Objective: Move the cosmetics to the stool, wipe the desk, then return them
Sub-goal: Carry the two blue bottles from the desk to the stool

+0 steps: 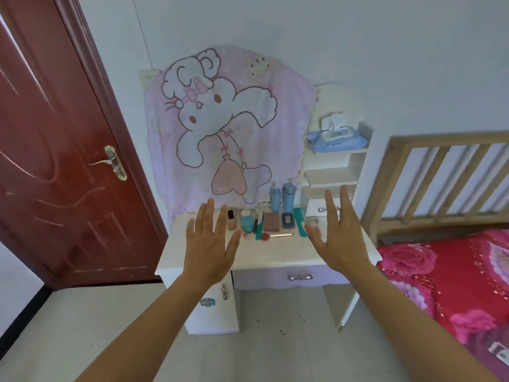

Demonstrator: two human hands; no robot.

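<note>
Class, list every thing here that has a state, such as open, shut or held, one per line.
Left hand: open, holding nothing.
Right hand: open, holding nothing.
Door: shut.
Desk drawer: shut.
Wet-wipes pack: lid flipped up.
Cosmetics: on the desk, none held.
Blanket: draped, hanging behind the desk.

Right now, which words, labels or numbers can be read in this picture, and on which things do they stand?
No text reads surely.
Blue wipes pack on the shelf: one printed line, too blurred to read.
Blue bottle on the desk: label too small.
Pink blanket: a cartoon drawing, no words.
</note>
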